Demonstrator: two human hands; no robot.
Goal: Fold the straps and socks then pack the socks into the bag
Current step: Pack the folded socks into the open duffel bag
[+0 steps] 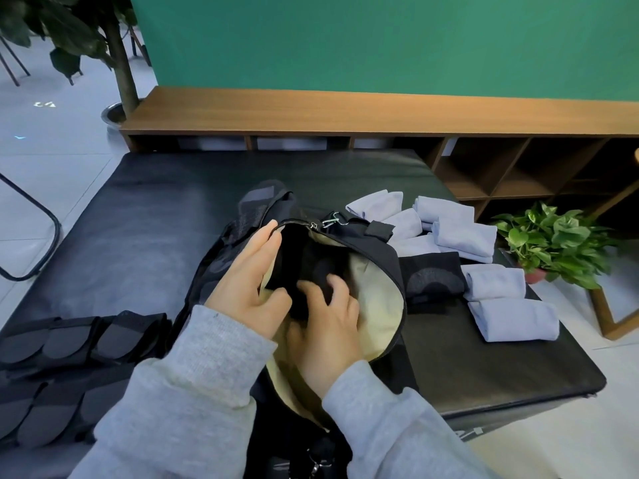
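Reaching into the open mouth of the black bag (366, 243), the right hand (328, 326) has its fingers curled onto a dark folded piece (311, 271) that lies inside against the beige lining (377, 305); whether this piece is a sock or a strap cannot be told. The left hand (249, 281) rests on the bag's near-left rim with its fingers straight and together, the thumb tucked toward the dark piece, holding the opening apart. Both wrists wear grey sleeves (193, 402). The zipper runs round the edge of the opening, and a metal clip (332, 219) sits at its far end.

Outward to the right, just beside the bag, a dark folded strap (432, 278) lies flat on the black padded table (138, 209). Around and beyond it lie folded pale blue socks (463, 236), some touching each other in a loose cluster near the bag's far-right side, two more (511, 316) nearer the table's right edge. To the left of the bag, near the person, dark folded straps (69, 344) lie in overlapping rows.

Beyond the table stands a low wooden shelf (345, 112) before a green wall, a leafy potted plant (553, 243) on the floor to the right, and a tree trunk in a pot (117, 108) to the far left.
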